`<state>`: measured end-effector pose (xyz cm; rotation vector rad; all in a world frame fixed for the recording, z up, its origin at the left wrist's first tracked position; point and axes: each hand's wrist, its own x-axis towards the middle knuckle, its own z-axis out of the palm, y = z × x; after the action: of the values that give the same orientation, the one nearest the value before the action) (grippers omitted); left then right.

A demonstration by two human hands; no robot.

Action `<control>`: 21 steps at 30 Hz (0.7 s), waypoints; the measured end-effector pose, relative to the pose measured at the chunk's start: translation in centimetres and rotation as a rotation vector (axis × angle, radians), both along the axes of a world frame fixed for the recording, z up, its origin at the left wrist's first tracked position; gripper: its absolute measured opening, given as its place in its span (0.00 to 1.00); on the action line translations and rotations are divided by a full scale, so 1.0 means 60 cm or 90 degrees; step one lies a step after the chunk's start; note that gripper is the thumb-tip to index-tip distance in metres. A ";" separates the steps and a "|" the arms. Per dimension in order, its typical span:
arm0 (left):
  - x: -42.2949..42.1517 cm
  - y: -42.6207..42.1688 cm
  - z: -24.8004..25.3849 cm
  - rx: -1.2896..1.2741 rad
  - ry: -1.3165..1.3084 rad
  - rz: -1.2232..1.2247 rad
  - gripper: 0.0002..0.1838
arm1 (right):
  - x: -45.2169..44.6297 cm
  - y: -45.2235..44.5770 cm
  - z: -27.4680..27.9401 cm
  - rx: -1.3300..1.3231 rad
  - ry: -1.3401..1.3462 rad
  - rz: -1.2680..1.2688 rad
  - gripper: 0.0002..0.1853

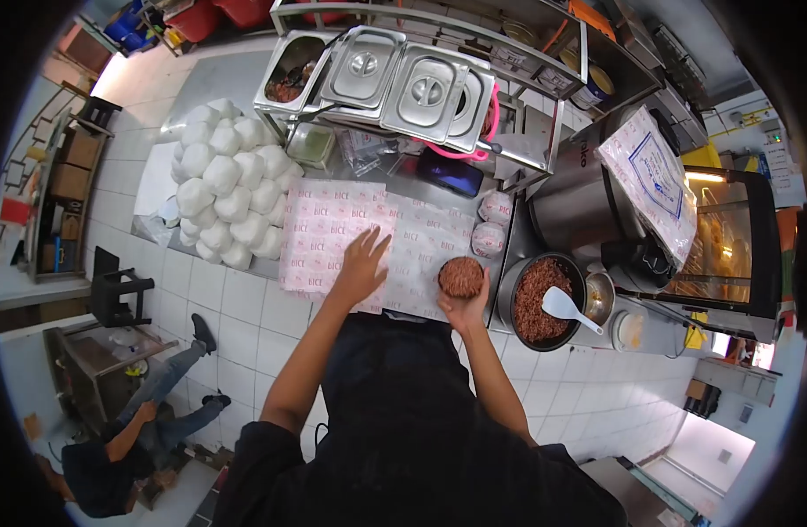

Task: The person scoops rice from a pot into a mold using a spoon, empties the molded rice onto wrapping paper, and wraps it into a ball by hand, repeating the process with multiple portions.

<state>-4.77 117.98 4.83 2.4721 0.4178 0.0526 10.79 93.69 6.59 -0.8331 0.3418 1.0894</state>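
Observation:
My left hand (361,270) lies with fingers spread on a stack of pink-printed wrapping paper (320,233). More wrapping paper, whiter in tone, extends to the right of it (425,237). In my right hand (466,307) is a small dark-rimmed bowl filled with reddish-brown rice (461,277), held over the paper's right end. Just right of that hand stands a black pot of the same rice (537,325), with a white rice paddle (568,306) resting in it. Two wrapped round parcels (488,240) sit behind the bowl.
Several white rounded bundles (223,176) are heaped at left. Lidded steel food pans (425,88) line a rack behind, and a phone (450,174) lies before it. A large cooker (579,184) carries a paper pack (649,184). Another person (113,461) sits at lower left.

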 end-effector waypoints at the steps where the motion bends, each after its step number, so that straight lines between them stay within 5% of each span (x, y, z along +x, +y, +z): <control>1: -0.003 0.009 -0.018 0.047 -0.030 0.011 0.45 | 0.010 0.006 -0.041 -0.105 -0.098 -0.002 0.41; 2: -0.006 0.008 -0.026 0.061 -0.047 0.021 0.41 | 0.022 0.018 -0.062 -0.209 -0.197 -0.004 0.40; 3: -0.007 0.003 -0.029 0.077 -0.066 0.030 0.37 | 0.005 0.075 0.023 -0.325 -0.449 -0.009 0.38; 4: -0.005 0.003 -0.032 0.096 -0.089 0.040 0.34 | 0.021 0.076 -0.045 -0.428 -0.736 0.043 0.34; 6: -0.008 0.006 -0.041 0.125 -0.092 0.033 0.36 | 0.003 0.123 0.005 -0.589 -1.110 0.264 0.31; 8: -0.014 0.006 -0.040 0.117 -0.112 0.031 0.37 | -0.006 0.157 0.006 -0.599 -1.305 0.485 0.33; 17: -0.020 0.012 -0.037 0.094 -0.118 0.045 0.37 | 0.086 0.180 -0.006 -0.219 -1.557 0.778 0.32; 21: -0.024 0.012 -0.041 0.098 -0.142 0.048 0.38 | 0.094 0.187 -0.005 -0.207 -1.573 0.863 0.34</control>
<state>-6.21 118.68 2.39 2.5637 0.4242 0.4025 16.45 104.88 6.26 -2.0788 -2.4167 0.2820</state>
